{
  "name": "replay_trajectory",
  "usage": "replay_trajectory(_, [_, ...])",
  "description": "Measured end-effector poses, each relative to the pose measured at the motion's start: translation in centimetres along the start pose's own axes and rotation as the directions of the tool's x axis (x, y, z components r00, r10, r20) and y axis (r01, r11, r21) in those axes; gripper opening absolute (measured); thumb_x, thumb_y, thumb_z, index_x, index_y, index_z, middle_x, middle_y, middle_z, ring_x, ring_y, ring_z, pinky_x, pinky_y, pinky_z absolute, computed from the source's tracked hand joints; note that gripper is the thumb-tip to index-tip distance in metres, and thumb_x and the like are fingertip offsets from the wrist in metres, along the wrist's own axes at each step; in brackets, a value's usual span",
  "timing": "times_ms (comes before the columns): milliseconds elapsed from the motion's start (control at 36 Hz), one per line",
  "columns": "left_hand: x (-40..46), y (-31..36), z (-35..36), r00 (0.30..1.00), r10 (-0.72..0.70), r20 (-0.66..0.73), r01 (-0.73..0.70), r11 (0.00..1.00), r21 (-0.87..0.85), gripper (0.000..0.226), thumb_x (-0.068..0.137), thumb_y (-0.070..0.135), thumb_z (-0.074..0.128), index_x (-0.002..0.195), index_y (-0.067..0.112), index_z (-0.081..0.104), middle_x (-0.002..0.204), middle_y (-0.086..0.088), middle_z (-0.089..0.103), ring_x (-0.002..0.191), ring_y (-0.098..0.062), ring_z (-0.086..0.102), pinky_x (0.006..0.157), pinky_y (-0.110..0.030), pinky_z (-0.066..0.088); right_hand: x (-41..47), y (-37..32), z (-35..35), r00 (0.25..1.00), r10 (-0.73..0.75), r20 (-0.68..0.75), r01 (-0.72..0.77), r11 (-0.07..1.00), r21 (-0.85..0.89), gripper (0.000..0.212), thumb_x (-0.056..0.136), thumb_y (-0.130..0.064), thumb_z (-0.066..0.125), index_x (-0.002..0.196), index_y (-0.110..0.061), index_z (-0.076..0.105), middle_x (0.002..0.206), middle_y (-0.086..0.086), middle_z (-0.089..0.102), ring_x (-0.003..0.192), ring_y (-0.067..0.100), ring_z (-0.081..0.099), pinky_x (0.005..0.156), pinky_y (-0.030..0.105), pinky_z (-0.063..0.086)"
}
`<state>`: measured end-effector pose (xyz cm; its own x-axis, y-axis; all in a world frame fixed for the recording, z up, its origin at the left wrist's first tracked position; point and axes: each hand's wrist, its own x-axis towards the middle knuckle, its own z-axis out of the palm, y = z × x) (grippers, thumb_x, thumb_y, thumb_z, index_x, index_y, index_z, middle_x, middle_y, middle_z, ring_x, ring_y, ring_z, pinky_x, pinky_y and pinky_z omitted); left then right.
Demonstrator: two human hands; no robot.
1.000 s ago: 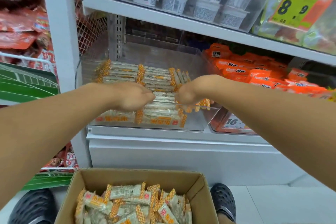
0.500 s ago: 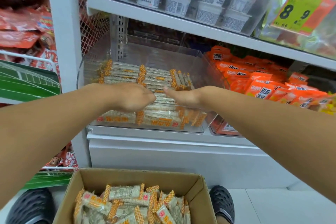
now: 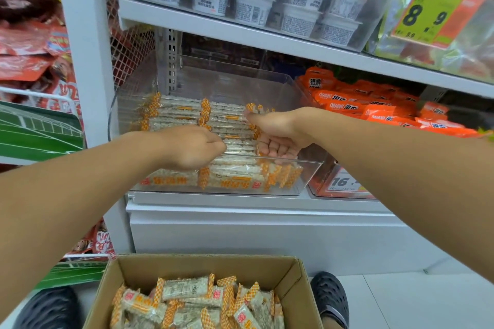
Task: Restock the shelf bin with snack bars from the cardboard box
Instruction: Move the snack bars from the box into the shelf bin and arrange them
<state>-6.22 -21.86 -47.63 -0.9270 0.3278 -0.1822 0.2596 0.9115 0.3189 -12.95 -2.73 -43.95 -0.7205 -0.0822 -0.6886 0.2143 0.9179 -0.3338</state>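
Since half a second ago the right hand (image 3: 278, 132) has turned palm-up and shifted toward the right wall of the clear shelf bin (image 3: 307, 171), thumb lifted toward the back, fingers loosely curled with nothing visibly inside them. The left hand (image 3: 191, 148) has barely moved: it hovers knuckles-up over the middle of the bin, fingers bunched downward onto the snack bars (image 3: 232, 177) stacked there; whether it actually pinches a wrapper cannot be told, since the fingertips are hidden behind the hand.

The bars in the bin lie in flat rows, white wrappers with orange checkered ends, filling it from the back wall to the front wall. Below the bin, on the floor, the cardboard box (image 3: 133, 272) stands open with more of the same bars heaped loosely inside. Right of the bin sits a bin of orange packets (image 3: 374, 109); above the bin, a shelf carries white cups (image 3: 299, 21).
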Motion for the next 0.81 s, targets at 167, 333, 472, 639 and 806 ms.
replay_trajectory(167, [-0.2, 0.1, 0.0, 1.000, 0.002, -0.009, -0.002, 1.000, 0.006, 0.049, 0.105, 0.046, 0.023, 0.130, 0.022, 0.058, 0.144, 0.000, 0.051, 0.130, -0.018, 0.045, 0.111, -0.038, 0.034, -0.8, 0.1, -1.3, 0.995, 0.005, 0.100, -0.010, 0.999, 0.049, 0.117, 0.079, -0.091, 0.006, 0.108, 0.005, 0.066, 0.095, 0.020, 0.073, 0.082, 0.030, 0.072, 0.076, 0.035, 0.060])
replay_trajectory(333, [-0.5, 0.4, -0.1, 1.000, 0.001, -0.010, -0.001, 1.000, -0.002, 0.049, 0.105, 0.044, 0.023, 0.132, 0.022, 0.057, 0.145, 0.000, 0.050, 0.132, -0.018, 0.044, 0.111, -0.036, 0.033, 1.5, 0.5, -1.8, 0.921, -0.128, -0.369, 0.231, 0.940, 0.252, 0.081, 0.095, -0.074, 0.028, 0.110, -0.004, 0.067, 0.109, 0.014, 0.068, 0.091, 0.026, 0.065, 0.081, 0.037, 0.058])
replay_trajectory(472, [-0.5, 0.4, -0.2, 1.000, 0.001, -0.004, -0.001, 1.000, -0.003, 0.048, 0.106, 0.043, 0.023, 0.137, 0.022, 0.054, 0.150, 0.001, 0.046, 0.136, -0.018, 0.040, 0.111, -0.033, 0.030, 4.2, 0.9, 0.3, 0.878, -0.132, -0.459, 0.265, 0.934, 0.238, 0.080, 0.090, -0.076, 0.037, 0.147, -0.020, 0.044, 0.153, 0.003, 0.044, 0.137, 0.029, 0.042, 0.116, 0.048, 0.033])
replay_trajectory(639, [-0.3, 0.2, 0.0, 1.000, -0.022, 0.000, 0.022, 0.999, -0.027, 0.050, 0.105, 0.045, 0.024, 0.131, 0.018, 0.057, 0.142, -0.001, 0.052, 0.130, -0.020, 0.046, 0.107, -0.035, 0.033, 3.8, 1.7, -0.6, 0.807, -0.107, -0.581, 0.384, 0.842, 0.379, 0.056, 0.101, -0.058, 0.039, 0.098, -0.009, 0.066, 0.094, 0.010, 0.062, 0.081, 0.025, 0.059, 0.080, 0.037, 0.048])
replay_trajectory(806, [-0.3, 0.3, -0.1, 1.000, -0.018, 0.005, 0.018, 0.999, -0.034, 0.049, 0.105, 0.045, 0.024, 0.135, 0.022, 0.056, 0.146, 0.000, 0.049, 0.133, -0.020, 0.043, 0.110, -0.035, 0.031, 2.9, 1.5, -0.4, 0.935, 0.003, -0.355, 0.154, 0.898, 0.413, 0.067, 0.103, -0.060, 0.027, 0.079, -0.007, 0.059, 0.065, 0.007, 0.055, 0.054, 0.017, 0.053, 0.049, 0.024, 0.050])
